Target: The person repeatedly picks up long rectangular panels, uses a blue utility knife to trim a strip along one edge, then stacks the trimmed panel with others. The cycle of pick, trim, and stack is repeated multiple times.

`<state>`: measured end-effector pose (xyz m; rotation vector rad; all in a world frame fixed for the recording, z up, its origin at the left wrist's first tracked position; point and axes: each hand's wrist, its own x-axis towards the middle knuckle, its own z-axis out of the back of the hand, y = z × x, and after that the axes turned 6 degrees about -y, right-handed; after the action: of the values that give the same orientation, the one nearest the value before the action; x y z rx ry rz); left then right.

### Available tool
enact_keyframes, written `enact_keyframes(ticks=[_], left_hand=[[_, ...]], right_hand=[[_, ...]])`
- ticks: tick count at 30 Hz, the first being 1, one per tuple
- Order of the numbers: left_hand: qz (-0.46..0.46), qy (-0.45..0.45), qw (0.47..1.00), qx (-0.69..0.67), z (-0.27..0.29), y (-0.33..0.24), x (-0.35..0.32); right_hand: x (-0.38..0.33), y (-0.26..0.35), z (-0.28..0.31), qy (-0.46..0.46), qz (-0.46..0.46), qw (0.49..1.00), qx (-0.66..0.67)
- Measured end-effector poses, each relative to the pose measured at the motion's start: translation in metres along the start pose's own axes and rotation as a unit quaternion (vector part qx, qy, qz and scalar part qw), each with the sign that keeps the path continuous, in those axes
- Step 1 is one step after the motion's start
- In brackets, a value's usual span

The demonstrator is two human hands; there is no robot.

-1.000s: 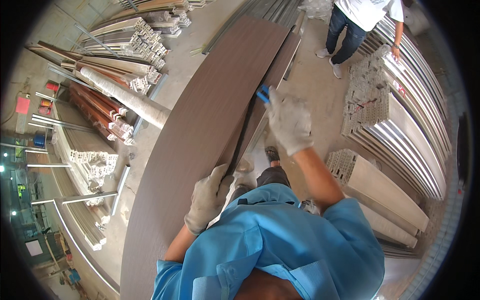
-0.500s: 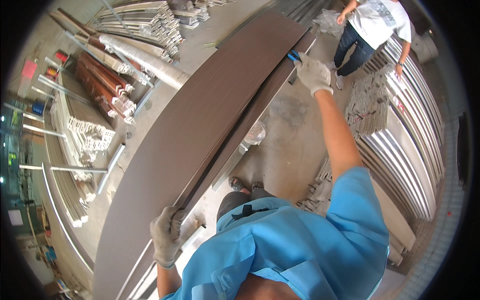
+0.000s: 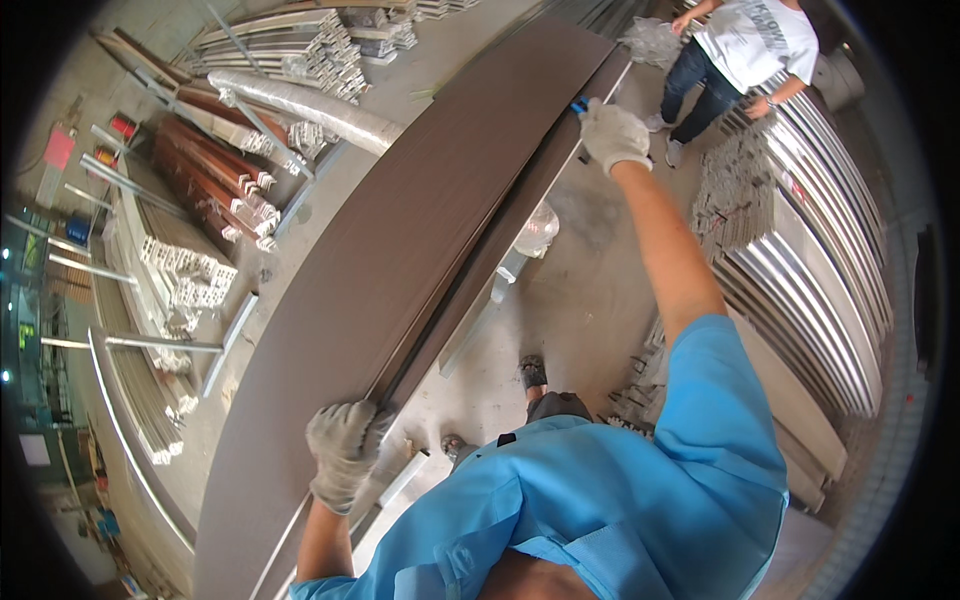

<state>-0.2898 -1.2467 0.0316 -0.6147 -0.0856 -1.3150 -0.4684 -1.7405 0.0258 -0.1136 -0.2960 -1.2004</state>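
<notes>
Brown panel [image 3: 400, 250] runs between both gloved hands — left hand [image 3: 343, 450] curled on its near edge, right hand [image 3: 612, 133] gripping the far edge; its small blue tool [image 3: 579, 104] is mostly hidden.

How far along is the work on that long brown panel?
Done: the blue tool has reached the brown panel's far end under the right hand. In hand: the left hand grips the near edge. Left: the panel is not yet set down.
</notes>
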Motion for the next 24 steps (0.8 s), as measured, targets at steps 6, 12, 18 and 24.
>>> enact_keyframes(ticks=[6,12,18,24], left_hand=[[-0.034,-0.044,0.995,-0.084,-0.009,0.012,-0.005],[-0.028,-0.043,0.995,-0.087,-0.015,0.018,-0.006],[-0.011,-0.039,0.993,-0.107,-0.014,0.018,-0.002],[0.023,-0.012,0.991,-0.135,-0.002,0.02,-0.017]], right_hand=[[-0.108,0.063,0.028,0.014,0.002,0.999,0.03],[-0.245,0.137,0.072,0.053,0.05,0.996,0.044],[-0.353,0.188,0.089,0.014,0.112,0.985,0.13],[-0.356,0.176,0.09,0.075,0.08,0.97,0.217]])
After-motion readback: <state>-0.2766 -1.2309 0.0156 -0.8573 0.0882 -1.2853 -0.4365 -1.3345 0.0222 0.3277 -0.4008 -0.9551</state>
